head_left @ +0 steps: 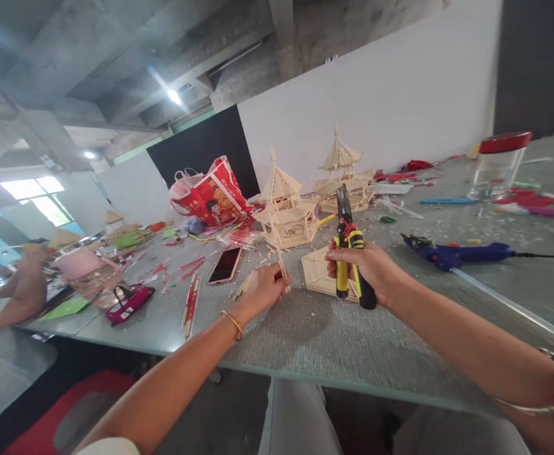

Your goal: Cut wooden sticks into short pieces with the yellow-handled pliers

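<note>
In my left hand (270, 284) I pinch thin wooden sticks (283, 265), held upright just above the table; how many I cannot tell. My right hand (369, 268) is closed round yellow-and-black pliers (342, 268), their dark jaws pointing up. Behind and below the pliers lies a flat panel of pale sticks (315, 272), partly hidden by my right hand. Beyond my hands stand two stick-built pagoda models, a nearer one (283, 218) and a farther one (340, 167).
A blue glue gun (470, 253) with a clear glue stick lies at right, near a red-lidded jar (499, 167). At left are a phone (225, 265), wrapped chopsticks (191, 306), a purple pouch (129, 304) and a red bag (215, 199). Another person's arm (25, 284) rests far left.
</note>
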Demonstrator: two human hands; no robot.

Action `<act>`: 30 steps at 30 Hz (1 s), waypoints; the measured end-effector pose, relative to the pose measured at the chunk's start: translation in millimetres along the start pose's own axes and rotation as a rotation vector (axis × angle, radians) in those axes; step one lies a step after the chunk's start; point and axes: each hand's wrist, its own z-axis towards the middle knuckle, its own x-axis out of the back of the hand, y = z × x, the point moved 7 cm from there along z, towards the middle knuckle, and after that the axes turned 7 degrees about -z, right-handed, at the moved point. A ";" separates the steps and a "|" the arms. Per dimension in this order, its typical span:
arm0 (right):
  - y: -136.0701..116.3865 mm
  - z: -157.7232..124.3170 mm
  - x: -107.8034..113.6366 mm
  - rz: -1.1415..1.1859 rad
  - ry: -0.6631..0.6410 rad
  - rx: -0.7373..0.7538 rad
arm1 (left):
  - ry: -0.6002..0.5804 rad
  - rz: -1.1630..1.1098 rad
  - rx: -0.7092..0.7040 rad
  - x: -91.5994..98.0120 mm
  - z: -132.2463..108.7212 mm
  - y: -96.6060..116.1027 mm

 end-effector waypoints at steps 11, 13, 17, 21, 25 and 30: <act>-4.7 -2.1 -0.5 0.007 0.015 -0.008 | -0.014 -0.043 0.022 -0.9 -0.5 11.6; -5.3 -2.6 -0.3 0.009 0.017 -0.012 | -0.016 -0.046 0.022 -1.7 -1.1 10.7; -4.1 -2.2 1.5 -0.007 0.018 -0.006 | -0.023 -0.028 0.038 -5.4 -1.8 5.6; -3.6 0.2 2.6 -0.036 -0.003 0.026 | -0.047 -0.193 0.123 -4.0 -0.4 6.4; -6.1 -0.9 -0.8 -0.084 -0.039 0.055 | -0.153 -0.536 0.279 -0.7 -5.6 21.4; -5.4 -13.0 -17.5 -0.286 -0.130 0.073 | -0.232 -0.731 0.321 1.5 -16.5 51.0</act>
